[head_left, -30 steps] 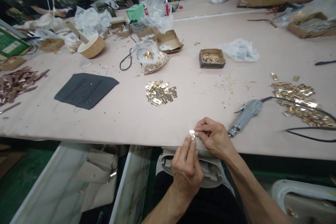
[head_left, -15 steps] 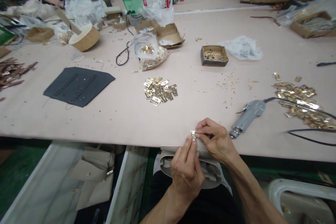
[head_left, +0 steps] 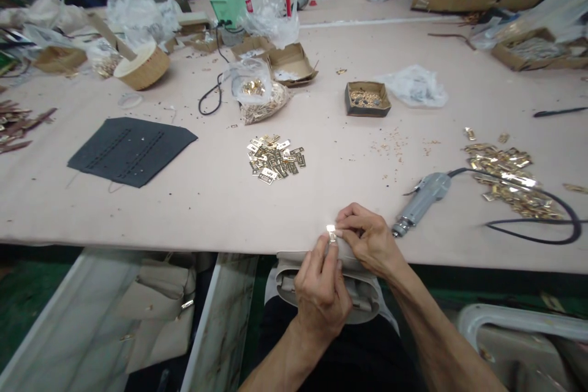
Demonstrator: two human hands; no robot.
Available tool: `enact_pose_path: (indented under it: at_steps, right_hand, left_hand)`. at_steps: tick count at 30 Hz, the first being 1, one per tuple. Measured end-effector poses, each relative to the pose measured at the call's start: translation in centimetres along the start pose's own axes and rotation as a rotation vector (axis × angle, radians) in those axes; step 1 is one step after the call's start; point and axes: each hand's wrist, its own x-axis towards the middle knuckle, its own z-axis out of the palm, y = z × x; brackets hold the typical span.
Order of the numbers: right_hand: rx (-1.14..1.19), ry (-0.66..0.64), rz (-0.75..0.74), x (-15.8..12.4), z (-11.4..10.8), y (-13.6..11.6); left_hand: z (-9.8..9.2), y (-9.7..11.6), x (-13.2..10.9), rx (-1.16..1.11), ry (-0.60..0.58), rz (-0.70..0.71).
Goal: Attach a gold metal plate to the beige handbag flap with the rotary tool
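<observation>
At the near table edge my left hand (head_left: pixel 321 291) and my right hand (head_left: pixel 367 239) meet over a beige bag (head_left: pixel 362 297) that rests on my lap. Both pinch a small shiny gold metal plate (head_left: pixel 331 231) against the bag's top. My left fingers press it from below, my right fingertips from the right. A pile of similar gold plates (head_left: pixel 275 158) lies on the table beyond my hands.
A grey electric screwdriver (head_left: pixel 419 196) with a black cable lies right of my hands. More gold hardware (head_left: pixel 509 180) is heaped at the right. A small box of screws (head_left: pixel 367 99), a dark leather panel (head_left: pixel 131 150), plastic bags and cartons fill the pink table (head_left: pixel 206 196). Beige bags (head_left: pixel 156 306) lie below left.
My hands stay pinched on the gold plate at the bag's top, shifting only slightly left. The view has drifted a little.
</observation>
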Motion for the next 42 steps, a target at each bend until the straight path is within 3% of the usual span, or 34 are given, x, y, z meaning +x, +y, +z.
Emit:
enact_pose_path:
  at_steps: [7,8,10,13,14,17,19,23,25,29,33,37,42]
  right_hand:
    - [-0.029,0.044,0.000,-0.5,-0.4,-2.0]
    - [-0.072,0.108,-0.019,-0.7,-0.9,-2.3]
    - [-0.250,0.357,-0.034,-1.1,-2.6,-2.6]
    - [-0.621,0.749,0.136,-1.4,-6.1,-1.7]
    - [-0.711,0.794,0.232,-1.3,-7.3,-1.1]
    - [-0.767,0.738,0.468,-0.8,-9.6,1.0]
    - [-0.635,0.783,0.526,-0.3,-10.2,2.3]
    - [0.155,0.980,0.485,0.1,-11.0,3.9]
    - [0.439,0.946,0.434,-0.1,-11.8,4.2]
    - [0.656,0.822,0.311,-0.3,-15.0,3.9]
    - [1.091,0.697,0.162,1.0,-18.6,3.8]
    - [1.149,0.805,0.128,3.8,-20.8,4.9]
    - [1.059,0.951,0.131,6.7,-21.1,7.0]
  left_hand:
    - [0.3,0.1,-0.7,0.203,0.016,0.091]
    - [0.4,0.0,-0.7,0.234,0.015,0.096]
    - [0.6,0.0,-0.7,0.285,0.010,0.105]
    - [0.6,0.0,-0.7,0.322,0.002,0.108]
    - [0.5,0.0,-0.7,0.327,-0.001,0.109]
    - [0.4,0.0,-0.7,0.325,0.002,0.120]
    - [0.3,0.0,-0.6,0.309,0.019,0.125]
    - [0.3,-0.3,-0.5,0.274,0.056,0.118]
    - [0.4,-0.5,-0.5,0.267,0.067,0.112]
    - [0.6,-0.7,-0.8,0.272,0.075,0.104]
    - [0.6,-0.8,-0.9,0.271,0.067,0.103]
    - [0.6,-0.9,-0.8,0.259,0.068,0.108]
    - [0.6,-0.9,-0.5,0.259,0.049,0.097]
